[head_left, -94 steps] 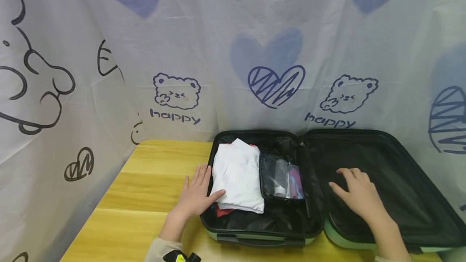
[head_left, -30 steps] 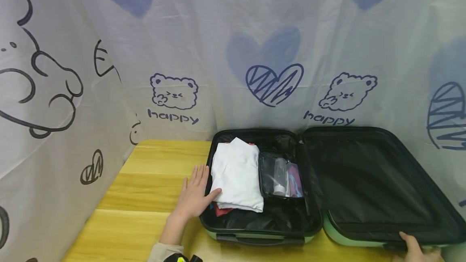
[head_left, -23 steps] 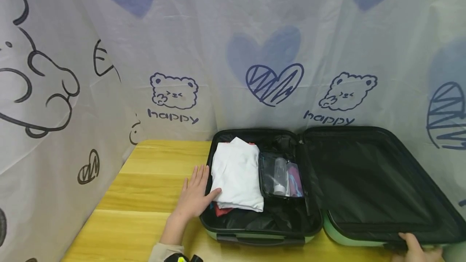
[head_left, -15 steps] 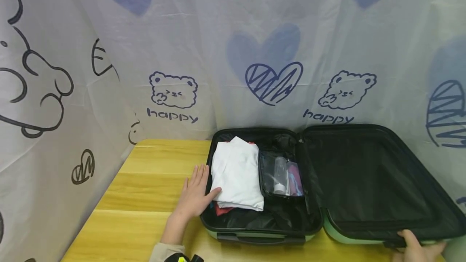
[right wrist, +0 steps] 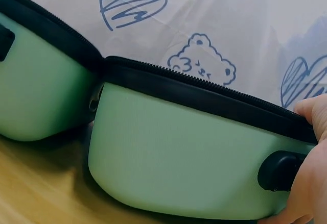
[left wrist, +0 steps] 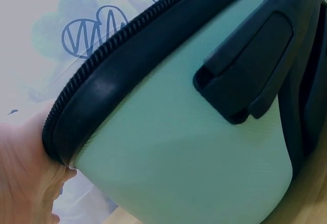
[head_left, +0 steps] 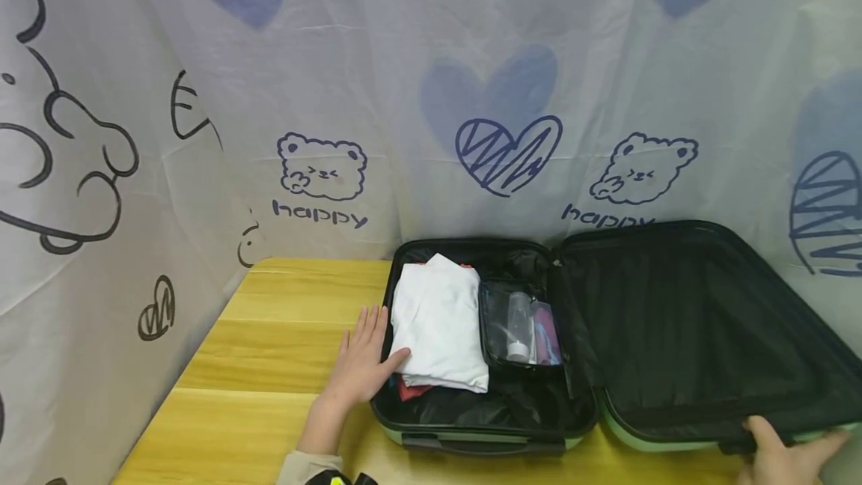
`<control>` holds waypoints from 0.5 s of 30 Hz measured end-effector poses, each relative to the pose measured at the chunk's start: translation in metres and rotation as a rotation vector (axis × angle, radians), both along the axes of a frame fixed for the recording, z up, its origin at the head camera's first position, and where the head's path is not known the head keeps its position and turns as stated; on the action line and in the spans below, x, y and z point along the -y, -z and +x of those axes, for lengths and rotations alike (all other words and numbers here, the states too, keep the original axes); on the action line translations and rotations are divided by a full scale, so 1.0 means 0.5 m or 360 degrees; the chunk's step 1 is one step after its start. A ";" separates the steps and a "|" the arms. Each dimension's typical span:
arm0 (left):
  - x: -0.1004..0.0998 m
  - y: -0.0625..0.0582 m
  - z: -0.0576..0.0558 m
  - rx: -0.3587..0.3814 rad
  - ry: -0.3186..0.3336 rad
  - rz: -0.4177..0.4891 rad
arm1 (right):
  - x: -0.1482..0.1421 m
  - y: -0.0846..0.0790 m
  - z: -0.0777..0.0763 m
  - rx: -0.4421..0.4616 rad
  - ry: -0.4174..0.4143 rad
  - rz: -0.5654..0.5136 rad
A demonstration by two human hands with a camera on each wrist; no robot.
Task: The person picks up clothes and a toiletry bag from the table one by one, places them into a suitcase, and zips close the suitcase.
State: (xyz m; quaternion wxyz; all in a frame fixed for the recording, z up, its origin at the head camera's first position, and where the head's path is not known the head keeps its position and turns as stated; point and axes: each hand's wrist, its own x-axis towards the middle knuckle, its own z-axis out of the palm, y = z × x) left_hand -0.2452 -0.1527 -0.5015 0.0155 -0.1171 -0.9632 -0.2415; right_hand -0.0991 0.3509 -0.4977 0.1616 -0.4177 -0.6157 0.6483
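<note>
A light green suitcase [head_left: 498, 440] with a black lining lies open. Its left half holds a folded white garment [head_left: 441, 324], with red fabric [head_left: 412, 391] under it, beside a clear pouch [head_left: 497, 324] containing a bottle [head_left: 518, 320] and a purple packet [head_left: 545, 335]. Against the left side rests my left hand [head_left: 358, 367], fingers extended along the wall and thumb over the rim. My right hand [head_left: 784, 459] grips the suitcase lid [head_left: 680, 335] at its near right edge, thumb over the zipper rim; its other fingers are partly hidden. The lid is slightly raised on its right side.
The suitcase stands on a yellow wood-grain table [head_left: 269, 365]. Close behind and to the left hangs a printed curtain [head_left: 377, 96]. A black carry handle [head_left: 481, 444] faces the front of the packed half.
My right hand came down from above the lid to its near right edge and took hold; the lid's right side has risen a little. My left hand stays nearly still.
</note>
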 end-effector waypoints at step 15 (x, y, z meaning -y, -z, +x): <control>0.004 -0.019 0.001 0.0027 0.0017 0.0016 | 0.059 -0.099 0.001 -0.0500 0.0246 0.0266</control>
